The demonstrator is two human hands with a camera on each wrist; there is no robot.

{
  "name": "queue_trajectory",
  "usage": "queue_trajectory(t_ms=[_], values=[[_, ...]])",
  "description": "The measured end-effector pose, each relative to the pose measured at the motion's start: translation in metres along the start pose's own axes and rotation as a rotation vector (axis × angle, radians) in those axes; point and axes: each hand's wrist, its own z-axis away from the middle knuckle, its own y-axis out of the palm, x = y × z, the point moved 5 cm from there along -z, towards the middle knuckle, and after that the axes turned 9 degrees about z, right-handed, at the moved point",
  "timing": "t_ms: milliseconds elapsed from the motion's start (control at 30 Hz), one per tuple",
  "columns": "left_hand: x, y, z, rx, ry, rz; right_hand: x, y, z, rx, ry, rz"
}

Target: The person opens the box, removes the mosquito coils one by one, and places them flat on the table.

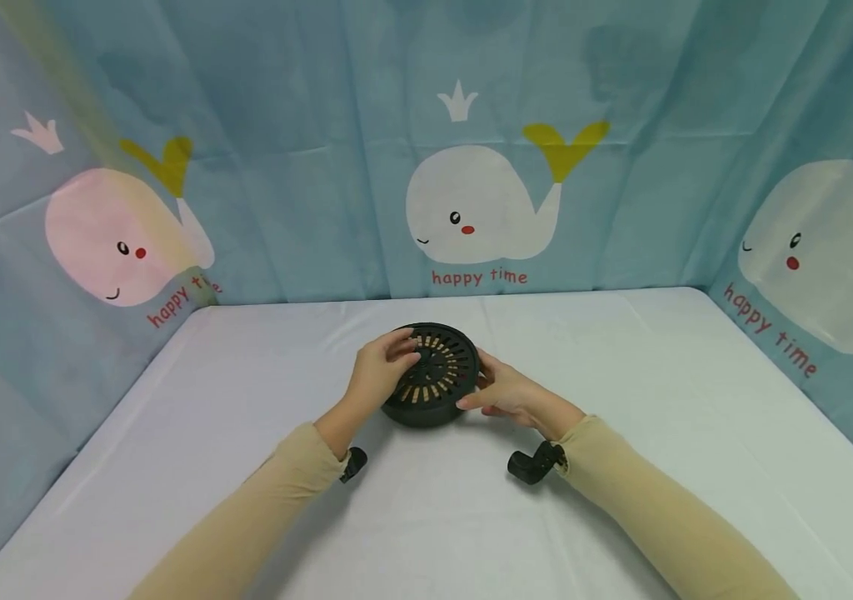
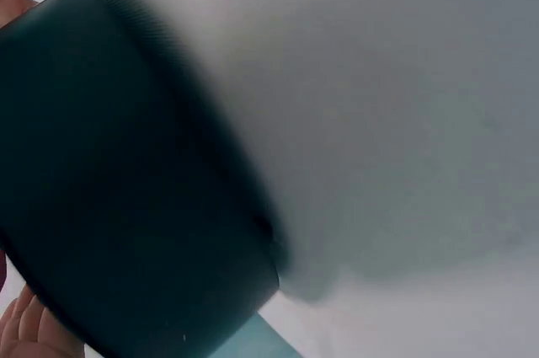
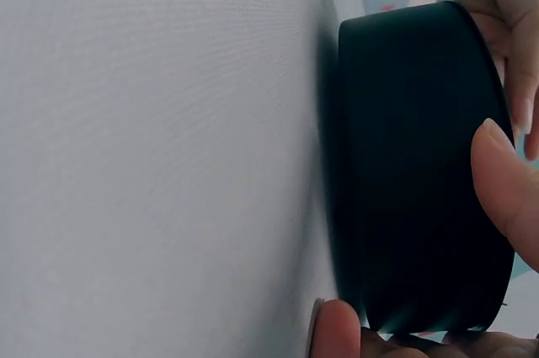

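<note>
Centrally, black container (image 1: 436,377), right grip (image 1: 511,392) curled round its side, left grip (image 1: 379,365) parted over top

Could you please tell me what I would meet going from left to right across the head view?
Pinkish printed whale, left hand, round black container with slotted top, right hand, rightmost white printed whale.

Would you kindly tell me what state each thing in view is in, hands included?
Black container: top side up, held
Slotted lid: on the container
Left hand: over the lid, thumb and fingers apart; contact unclear
Right hand: gripping the container's side
White cloth: spread, lightly creased
Blue curtain: hanging, creased
</note>
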Motion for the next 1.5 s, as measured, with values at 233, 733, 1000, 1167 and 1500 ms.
queue_trajectory(t_ms=[233,733,1000,1167,1500], values=[[0.003,0.002,-0.007,0.009,-0.015,0.021,0.004,0.002,0.000,-0.009,0.008,0.010],[0.004,0.003,-0.011,-0.041,-0.031,-0.005,-0.001,0.000,-0.002,-0.023,0.014,0.007],[0.003,0.002,-0.010,-0.066,-0.040,0.014,0.000,0.002,-0.001,-0.029,0.006,-0.008],[0.004,0.002,-0.009,-0.082,-0.059,0.027,-0.001,0.002,-0.002,-0.034,0.004,-0.006],[0.002,0.004,-0.008,-0.111,-0.087,0.062,0.001,0.001,0.000,-0.036,-0.005,-0.003]])
